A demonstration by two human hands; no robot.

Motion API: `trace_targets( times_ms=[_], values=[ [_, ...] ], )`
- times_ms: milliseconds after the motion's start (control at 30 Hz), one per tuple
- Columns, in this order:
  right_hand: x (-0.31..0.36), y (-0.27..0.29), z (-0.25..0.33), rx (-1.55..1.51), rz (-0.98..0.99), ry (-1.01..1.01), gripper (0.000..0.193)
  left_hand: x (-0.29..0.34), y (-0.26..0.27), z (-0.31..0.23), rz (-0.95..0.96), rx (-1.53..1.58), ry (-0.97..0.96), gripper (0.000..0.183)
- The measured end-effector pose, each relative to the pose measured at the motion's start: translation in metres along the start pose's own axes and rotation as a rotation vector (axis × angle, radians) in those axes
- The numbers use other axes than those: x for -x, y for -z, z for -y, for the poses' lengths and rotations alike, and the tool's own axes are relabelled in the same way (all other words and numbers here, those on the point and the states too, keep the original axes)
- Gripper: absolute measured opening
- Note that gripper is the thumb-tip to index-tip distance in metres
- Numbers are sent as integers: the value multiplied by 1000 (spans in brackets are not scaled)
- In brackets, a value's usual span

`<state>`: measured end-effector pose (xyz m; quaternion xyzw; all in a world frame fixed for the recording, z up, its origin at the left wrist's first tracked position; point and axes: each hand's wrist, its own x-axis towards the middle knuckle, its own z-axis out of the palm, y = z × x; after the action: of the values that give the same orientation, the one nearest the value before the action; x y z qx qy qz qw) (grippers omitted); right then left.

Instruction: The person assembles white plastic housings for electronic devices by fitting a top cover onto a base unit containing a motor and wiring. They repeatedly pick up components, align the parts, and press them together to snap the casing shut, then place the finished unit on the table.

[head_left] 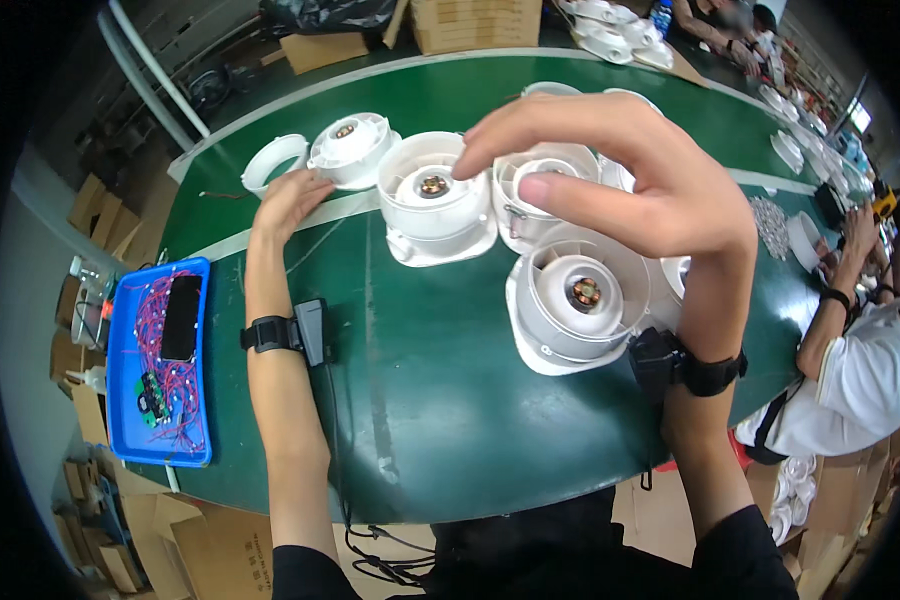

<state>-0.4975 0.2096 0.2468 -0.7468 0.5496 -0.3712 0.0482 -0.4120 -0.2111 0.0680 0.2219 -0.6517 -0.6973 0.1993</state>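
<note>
My left hand (pixel 295 197) reaches to the far left of the green table. Its stretched fingers touch the edge of a white round fan housing (pixel 353 148), beside a loose white ring (pixel 274 163). Over the middle group hovers my right hand (pixel 630 170), thumb and fingers curved apart with nothing between them. Below its fingertips stand a white fan housing (pixel 433 215) with a copper-wound motor centre and another housing (pixel 510 222), partly hidden by the hand. A third housing (pixel 582 293) sits nearer, tilted slightly toward me. More white parts are half hidden behind my right hand and wrist.
A blue tray (pixel 206 400) with red and blue wires, a green circuit board and a black object lies at the left. Cardboard boxes (pixel 475 25) stand beyond the far edge. At the right, a co-worker in a white shirt (pixel 850 385) works near a heap of small metal parts (pixel 769 225).
</note>
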Motion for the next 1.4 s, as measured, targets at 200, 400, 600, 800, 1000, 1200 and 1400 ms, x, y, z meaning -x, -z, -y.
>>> trace_targets(
  times_ms=[200, 400, 600, 800, 1000, 1200, 1400],
  values=[
    [4, 3, -4, 23, -43, 32, 27, 26, -77, -60, 119, -150, -165, 64],
    [2, 1, 1, 26, -27, 28, 27, 56, -135, -50, 163, -684, -239, 44],
    [1, -2, -3, 52, -13, 38, 26, 69, -114, -77, 497, -887, -197, 41],
    [1, -10, -11, 55, -46, 86, 26, 90, -111, -108, 657, -1065, -198, 28],
    [-3, -11, -9, 73, -16, 72, 26, 104, -105, -128, 654, -831, -99, 34],
    [-6, -11, -6, 75, -64, -1, 30, 129, -104, -156, 531, -730, -492, 45],
    [-10, -16, 3, -74, -253, -110, 41, 163, -115, -184, 317, -375, -931, 49]
  ],
)
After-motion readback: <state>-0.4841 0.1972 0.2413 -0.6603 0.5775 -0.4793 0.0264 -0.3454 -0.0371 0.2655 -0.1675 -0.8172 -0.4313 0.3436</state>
